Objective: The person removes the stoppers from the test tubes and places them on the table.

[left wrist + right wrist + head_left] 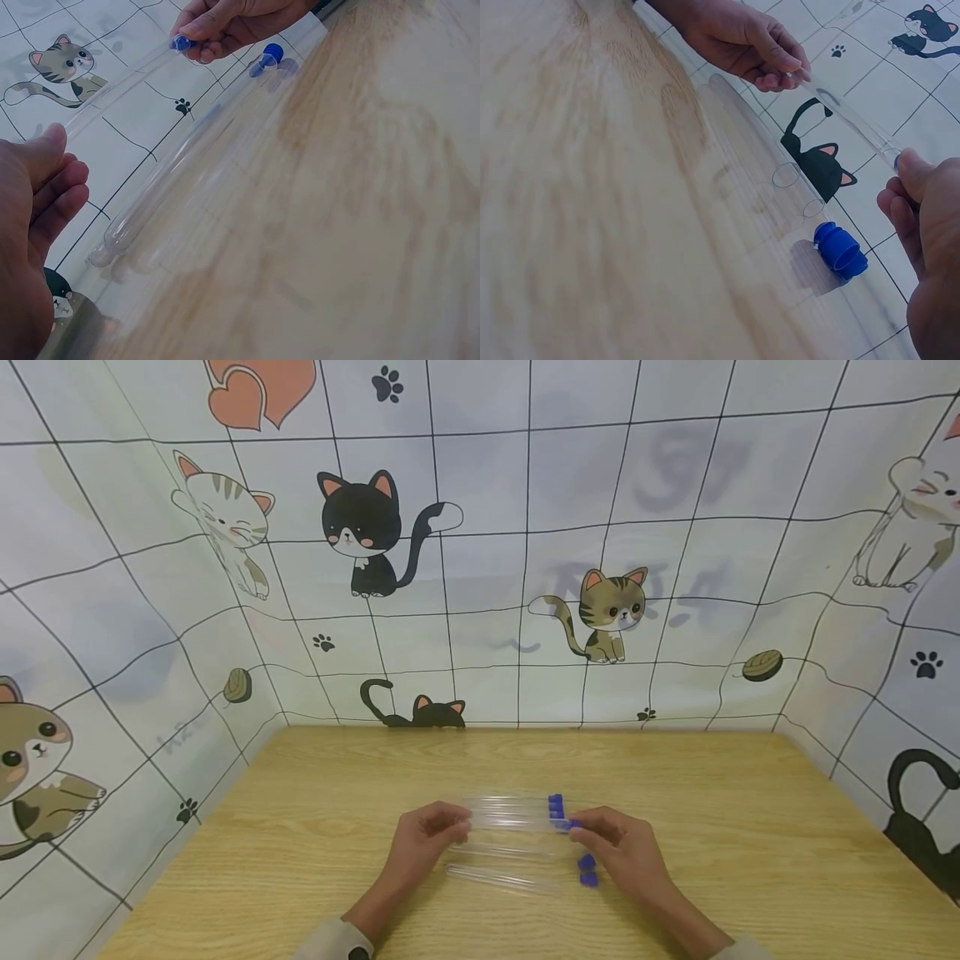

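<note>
Left wrist: left hand (22,217) pinches a clear tube (112,88), upper left; right hand (240,22) pinches the blue cap (180,43) at its far end. Right wrist: that cap's mostly behind fingers at right edge; can't tell if fully seated. Head: two uncapped tubes (502,878) and two loose caps (587,871) on tabletop (360,768), lower centre. Reads as capping; next move calls for a straight push, tube held steady.
</note>
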Tool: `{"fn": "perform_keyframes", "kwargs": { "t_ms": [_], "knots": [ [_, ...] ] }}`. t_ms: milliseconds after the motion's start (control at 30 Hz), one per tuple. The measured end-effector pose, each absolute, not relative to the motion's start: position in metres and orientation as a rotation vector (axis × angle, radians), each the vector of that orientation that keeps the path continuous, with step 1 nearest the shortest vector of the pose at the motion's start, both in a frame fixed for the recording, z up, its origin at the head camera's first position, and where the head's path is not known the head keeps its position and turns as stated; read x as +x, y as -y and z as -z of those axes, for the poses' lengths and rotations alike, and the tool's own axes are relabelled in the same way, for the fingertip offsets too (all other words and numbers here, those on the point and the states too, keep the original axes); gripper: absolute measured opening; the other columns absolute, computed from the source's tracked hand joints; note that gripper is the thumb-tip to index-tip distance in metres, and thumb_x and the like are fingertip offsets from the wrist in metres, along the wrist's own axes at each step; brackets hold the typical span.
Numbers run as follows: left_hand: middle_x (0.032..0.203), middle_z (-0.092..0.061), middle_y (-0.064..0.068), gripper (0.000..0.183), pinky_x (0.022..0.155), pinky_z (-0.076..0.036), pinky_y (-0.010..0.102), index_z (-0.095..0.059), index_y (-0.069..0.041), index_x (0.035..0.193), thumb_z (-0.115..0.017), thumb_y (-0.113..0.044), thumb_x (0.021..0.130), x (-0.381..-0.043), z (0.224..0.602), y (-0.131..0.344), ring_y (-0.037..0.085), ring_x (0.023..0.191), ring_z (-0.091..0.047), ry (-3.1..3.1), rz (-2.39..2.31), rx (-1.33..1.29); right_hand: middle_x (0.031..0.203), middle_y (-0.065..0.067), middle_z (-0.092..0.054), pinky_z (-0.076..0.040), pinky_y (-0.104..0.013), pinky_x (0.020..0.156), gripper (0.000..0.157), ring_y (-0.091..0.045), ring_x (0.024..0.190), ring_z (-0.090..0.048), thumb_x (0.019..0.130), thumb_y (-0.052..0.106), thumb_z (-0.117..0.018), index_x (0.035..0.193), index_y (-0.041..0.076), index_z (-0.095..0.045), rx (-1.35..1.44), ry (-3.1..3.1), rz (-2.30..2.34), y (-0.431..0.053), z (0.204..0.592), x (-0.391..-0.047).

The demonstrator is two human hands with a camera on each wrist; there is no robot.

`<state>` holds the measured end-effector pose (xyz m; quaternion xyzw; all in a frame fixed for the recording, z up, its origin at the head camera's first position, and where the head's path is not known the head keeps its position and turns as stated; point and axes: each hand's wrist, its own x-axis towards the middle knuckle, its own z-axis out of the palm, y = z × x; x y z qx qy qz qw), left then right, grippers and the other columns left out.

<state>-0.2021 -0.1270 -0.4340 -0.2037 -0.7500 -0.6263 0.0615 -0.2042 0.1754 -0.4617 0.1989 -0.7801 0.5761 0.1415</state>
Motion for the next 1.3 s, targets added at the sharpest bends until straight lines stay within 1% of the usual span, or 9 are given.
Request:
{"fn": "perform_keyframes", "kwargs": {
  "t_ms": [133,267,533,633,700,767,867,1100,1300],
  "knots": [
    [0.094,-0.069,0.019,0.015,0.073,-0.055,0.032,-0.069,0.004,0.101,-0.067,-0.001,0.087,-0.202,0.434,0.126,0.026,0.076,-0.068,2.257,1.884,-0.648,0.089,-0.001,-0.072,-0.053,-0.024,0.075,0.021,-0.015,0.081,-0.069,0.085,0.016,-0.073,0.101,0.004,-0.07,0.531,2.249,-1.643,-0.176,0.462,-0.204],
    [0.089,-0.07,0.015,0.016,0.071,-0.055,0.033,-0.068,0.007,0.1,-0.068,-0.001,0.086,-0.202,0.435,0.126,0.026,0.072,-0.068,2.23,1.844,-0.69,0.087,0.004,-0.072,-0.053,-0.023,0.072,0.021,-0.013,0.08,-0.069,0.084,0.018,-0.074,0.1,0.006,-0.072,0.487,2.251,-1.615,-0.176,0.461,-0.202],
    [0.084,-0.07,0.013,0.017,0.067,-0.055,0.033,-0.068,0.008,0.1,-0.069,-0.002,0.086,-0.203,0.438,0.127,0.024,0.07,-0.067,2.187,1.809,-0.766,0.086,-0.003,-0.072,-0.05,-0.023,0.062,0.015,-0.014,0.079,-0.069,0.082,0.003,-0.074,0.097,0.002,-0.072,0.432,2.283,-1.532,-0.164,0.429,-0.184],
    [0.087,-0.07,0.015,0.017,0.069,-0.056,0.033,-0.068,0.008,0.1,-0.069,-0.001,0.086,-0.203,0.438,0.127,0.025,0.072,-0.068,2.186,1.818,-0.76,0.087,-0.005,-0.072,-0.051,-0.023,0.064,0.016,-0.014,0.08,-0.069,0.082,0.003,-0.073,0.098,0.001,-0.071,0.458,2.269,-1.551,-0.165,0.434,-0.187],
    [0.09,-0.069,0.018,0.016,0.071,-0.056,0.034,-0.068,0.008,0.099,-0.068,-0.001,0.086,-0.203,0.438,0.127,0.027,0.074,-0.068,2.188,1.836,-0.751,0.09,-0.007,-0.072,-0.053,-0.023,0.07,0.017,-0.014,0.081,-0.069,0.082,0.003,-0.073,0.099,0.0,-0.071,0.479,2.259,-1.588,-0.168,0.441,-0.191],
    [0.093,-0.068,0.022,0.016,0.072,-0.056,0.034,-0.068,0.008,0.1,-0.068,-0.001,0.087,-0.203,0.437,0.127,0.029,0.077,-0.068,2.19,1.857,-0.741,0.093,-0.007,-0.072,-0.053,-0.023,0.075,0.019,-0.013,0.083,-0.069,0.083,0.006,-0.073,0.1,0.0,-0.07,0.498,2.261,-1.623,-0.171,0.449,-0.196],
    [0.095,-0.067,0.026,0.016,0.073,-0.056,0.035,-0.067,0.008,0.101,-0.067,-0.001,0.088,-0.203,0.437,0.127,0.031,0.079,-0.068,2.189,1.89,-0.726,0.096,-0.005,-0.072,-0.052,-0.024,0.078,0.02,-0.012,0.085,-0.068,0.083,0.01,-0.074,0.101,0.003,-0.071,0.515,2.27,-1.662,-0.176,0.458,-0.201],
    [0.092,-0.069,0.021,0.015,0.071,-0.055,0.033,-0.068,0.006,0.102,-0.065,-0.004,0.089,-0.202,0.438,0.129,0.026,0.075,-0.068,2.208,1.884,-0.683,0.096,-0.002,-0.072,-0.053,-0.026,0.078,0.019,-0.015,0.084,-0.069,0.085,0.017,-0.073,0.102,0.009,-0.071,0.576,2.291,-1.726,-0.18,0.462,-0.203],
    [0.09,-0.069,0.02,0.016,0.071,-0.055,0.033,-0.067,0.006,0.102,-0.066,-0.003,0.089,-0.203,0.438,0.129,0.029,0.075,-0.067,2.203,1.881,-0.678,0.093,-0.003,-0.072,-0.053,-0.027,0.078,0.02,-0.017,0.084,-0.069,0.087,0.015,-0.071,0.104,0.005,-0.07,0.622,2.299,-1.761,-0.181,0.461,-0.203]
  ]
}}
